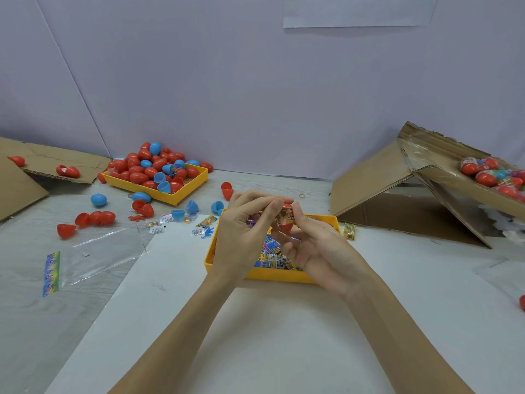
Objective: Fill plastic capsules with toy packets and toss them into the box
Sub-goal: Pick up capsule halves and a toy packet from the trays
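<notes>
Both hands meet above a yellow tray (279, 275) full of toy packets (272, 255). Between them is a red capsule (286, 226) with a printed packet showing at its open seam. My left hand (247, 234) pinches the capsule from the top and left. My right hand (321, 245) holds it from the right and below with thumb and fingers. The cardboard box (426, 177) at the right lies tilted, with filled capsules (494, 177) piled inside.
A second yellow tray (181, 191) at the back left is heaped with red and blue capsules. Loose capsules, halves and packets are scattered across the table at left, beside a clear plastic bag (93, 257). Flat cardboard (56, 163) lies at the far left.
</notes>
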{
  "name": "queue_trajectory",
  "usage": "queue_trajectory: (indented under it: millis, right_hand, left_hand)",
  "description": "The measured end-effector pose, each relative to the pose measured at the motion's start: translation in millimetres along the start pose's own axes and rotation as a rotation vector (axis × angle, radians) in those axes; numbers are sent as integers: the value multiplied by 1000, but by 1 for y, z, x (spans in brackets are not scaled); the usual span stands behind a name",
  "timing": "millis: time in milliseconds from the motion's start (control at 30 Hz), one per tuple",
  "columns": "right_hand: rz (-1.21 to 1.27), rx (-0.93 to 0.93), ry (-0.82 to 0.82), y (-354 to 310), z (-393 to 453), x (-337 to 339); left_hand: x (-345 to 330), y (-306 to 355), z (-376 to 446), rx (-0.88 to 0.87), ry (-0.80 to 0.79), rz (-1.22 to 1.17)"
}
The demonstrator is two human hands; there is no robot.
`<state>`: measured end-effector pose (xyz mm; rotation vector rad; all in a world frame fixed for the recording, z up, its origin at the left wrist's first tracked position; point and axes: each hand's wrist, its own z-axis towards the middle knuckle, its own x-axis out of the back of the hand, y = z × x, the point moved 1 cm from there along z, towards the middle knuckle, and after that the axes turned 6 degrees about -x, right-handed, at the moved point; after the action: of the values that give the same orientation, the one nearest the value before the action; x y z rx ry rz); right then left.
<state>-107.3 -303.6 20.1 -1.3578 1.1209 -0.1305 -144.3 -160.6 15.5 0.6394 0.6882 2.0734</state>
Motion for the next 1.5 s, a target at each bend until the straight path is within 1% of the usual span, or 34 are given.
queue_trajectory:
  millis: [100, 200, 233, 333, 367, 433, 467, 600, 667, 733, 867, 967, 1033, 1133, 1200, 1333, 1500]
  right_hand:
    - [5, -9, -7, 1, 0, 0]
    - [-16, 19, 21, 2, 1, 2]
    - [-84, 72, 67, 2, 2, 3]
    - [-445, 323, 293, 2, 3, 9]
    - [-521, 389, 329, 2, 3, 10]
    - [-575, 456, 318, 3, 3, 11]
    - [-589, 471, 307, 2, 2, 11]
    - [-657, 482, 257, 1, 2, 12]
    - [-613, 456, 224, 0, 3, 14]
    - [-534, 438, 243, -1, 5, 18]
    - [-317, 352, 187, 0, 7, 18]
    - [-203, 326, 189, 3, 9, 20]
    - [-102, 270, 143, 3, 9, 19]
    - [-88, 194, 70, 3, 7, 16]
    - [-66, 147, 33, 4, 7, 13]
    - [-7, 121, 63, 5, 7, 9]
    - [-54, 150, 107, 5, 5, 8]
  left_hand:
    - [1, -1, -1, 18, -12, -2]
    - [-2, -1, -3, 94, -45, -79]
    - [-4, -1, -4, 132, -55, -94]
    - [-4, -1, -4, 264, -93, -130]
    - [-3, -1, -3, 304, -120, -167]
    - [-3, -2, -4, 348, -181, -240]
    - [-3, -2, -4, 352, -187, -258]
    - [-1, -4, -5, 388, -110, -302]
    - [3, -6, -2, 409, -91, -326]
    - [6, -7, 0, 399, -87, -340]
    - [7, -6, 0, 359, -112, -378]
    - [4, -6, -1, 353, -113, -340]
    - [3, -6, -2, 364, -92, -323]
    - [3, -8, -3, 355, -80, -314]
    - [4, -9, -2, 371, -107, -387]
    - [4, -11, -2, 449, -140, -518]
    - [1, -13, -5, 431, -179, -478]
